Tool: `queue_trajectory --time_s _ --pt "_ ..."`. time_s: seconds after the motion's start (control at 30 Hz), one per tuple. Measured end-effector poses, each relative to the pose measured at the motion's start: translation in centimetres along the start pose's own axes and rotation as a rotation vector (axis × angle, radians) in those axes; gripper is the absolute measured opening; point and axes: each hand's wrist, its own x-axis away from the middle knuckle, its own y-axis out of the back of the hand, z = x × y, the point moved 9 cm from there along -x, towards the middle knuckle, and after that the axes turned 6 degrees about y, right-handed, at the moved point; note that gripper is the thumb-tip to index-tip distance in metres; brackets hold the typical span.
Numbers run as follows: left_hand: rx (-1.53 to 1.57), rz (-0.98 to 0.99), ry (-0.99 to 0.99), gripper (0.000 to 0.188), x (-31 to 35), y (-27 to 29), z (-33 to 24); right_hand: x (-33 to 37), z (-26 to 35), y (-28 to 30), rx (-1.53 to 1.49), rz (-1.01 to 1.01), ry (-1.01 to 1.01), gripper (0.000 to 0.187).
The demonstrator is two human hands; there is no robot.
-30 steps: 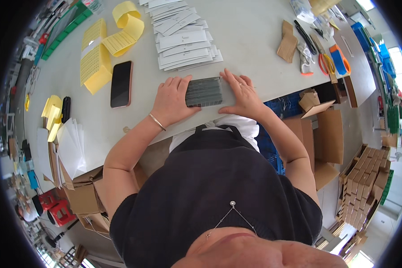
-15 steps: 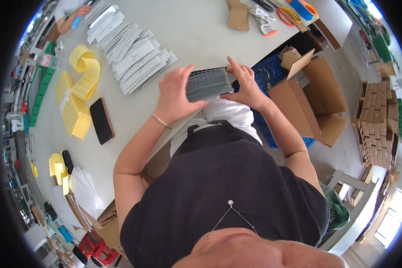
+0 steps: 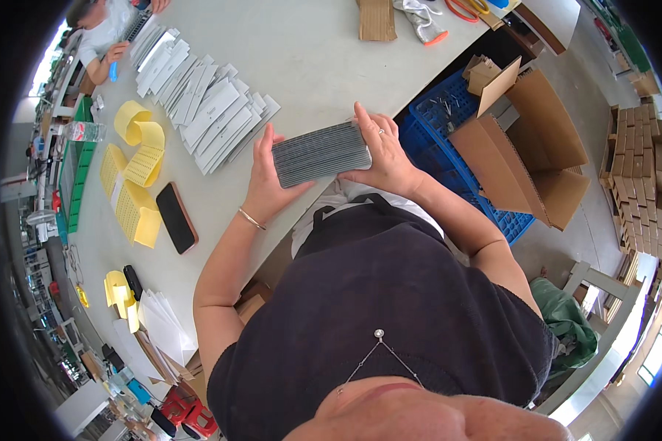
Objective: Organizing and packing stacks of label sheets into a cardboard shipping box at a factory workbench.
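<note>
Stack of thin dark-grey plates (image 3: 321, 156) is between your two hands, at the near edge of the pale table (image 3: 309, 66). Edges of the plates face up as fine parallel lines. Stack sits skewed in view, right end farther from you than left. Can't tell if its underside touches the tabletop.

Your left hand (image 3: 265, 180) grips the left end: fingers up the far-left side, thumb along the near side. Bracelet (image 3: 251, 219) on that wrist. Your right hand (image 3: 387, 158) grips the right end: index finger extended up past the far corner, thumb at the near corner. Ring (image 3: 381, 132) on it. So both hands grasping, same stack.

Past your left hand, overlapping white cards (image 3: 221, 110) run in a long row to the far left. Nearest ones are close to the stack, apart from it. Dark-screened phone (image 3: 177, 218) lies left of your left hand, with the yellow dotted strip (image 3: 129, 202) just beyond it, its far end curled.

Far side of the table: brown cardboard piece (image 3: 376, 20) beside the white glove (image 3: 418, 20) with an orange edge. To your right, off the table: blue crate (image 3: 509, 218) and open cardboard box (image 3: 515, 165). Top left, co-worker's hand (image 3: 116, 53) holds a small blue item (image 3: 113, 72).
</note>
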Motion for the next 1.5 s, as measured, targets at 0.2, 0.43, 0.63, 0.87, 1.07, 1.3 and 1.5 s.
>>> queue_trajectory --time_s 0.2,0.43,0.63,0.87,1.07,1.3,1.5 --pt "0.031 0.109 -0.151 0.113 -0.6 -0.6 -1.4 2.4 1.2 0.8 -0.036 -0.081 -0.144 0.118" --pt "-0.001 0.18 -0.226 0.107 -1.3 -1.4 -2.1 2.8 -0.9 -0.3 -0.406 0.016 -0.277 0.091" --pt "-0.003 0.25 -0.028 0.104 -1.4 -1.8 -1.1 3.0 -2.2 -1.4 -0.775 -0.171 -0.232 0.083" --pt "0.113 0.399 0.121 0.105 -5.4 -6.0 -6.2 5.7 -5.3 4.1 -0.955 -0.183 -0.377 0.082" --pt "0.079 0.396 -0.306 0.105 -12.5 -13.4 -13.8 11.3 -7.8 19.9 -0.383 -0.42 -0.463 0.082" --pt "-0.303 0.233 -0.336 0.079 -16.4 -16.8 -9.9 20.9 -13.8 33.4 0.517 -0.24 -0.703 0.069" --pt "-0.41 0.304 -0.306 0.066 -16.7 -18.2 -10.1 28.9 -24.3 27.6 0.344 0.251 -0.961 0.059"
